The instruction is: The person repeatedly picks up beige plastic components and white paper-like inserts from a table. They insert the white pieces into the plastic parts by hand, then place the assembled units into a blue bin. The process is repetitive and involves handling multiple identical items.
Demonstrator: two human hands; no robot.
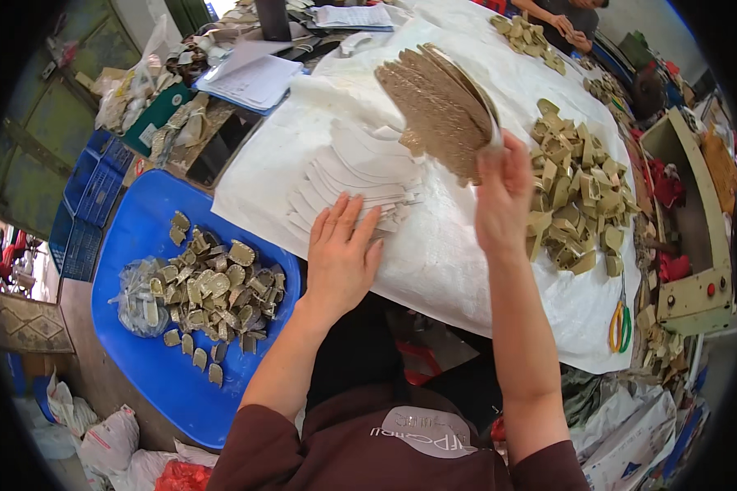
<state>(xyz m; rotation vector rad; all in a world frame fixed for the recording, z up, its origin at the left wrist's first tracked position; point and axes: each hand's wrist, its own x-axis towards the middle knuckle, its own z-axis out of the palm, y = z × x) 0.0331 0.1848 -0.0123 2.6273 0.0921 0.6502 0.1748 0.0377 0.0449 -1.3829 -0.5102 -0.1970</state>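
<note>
My left hand [341, 260] lies flat with its fingers spread on the near edge of a fanned pile of white curved cut pieces [356, 164]. My right hand [504, 192] is closed on the lower corner of a stack of glittery bronze-brown sheet pieces [442, 102]. That stack is held up at a tilt over the white-covered table, its thin layers showing along the right edge. To the right of this hand lies a heap of small olive-gold curved pieces [577, 192].
A blue tub [139, 344] on the left holds many gold glittery pieces and a clear plastic bag. Scissors [620, 327] with green and orange handles lie at the table's right edge. Papers [250, 78] rest at the back left. Another person's hands [569, 29] are at the far right.
</note>
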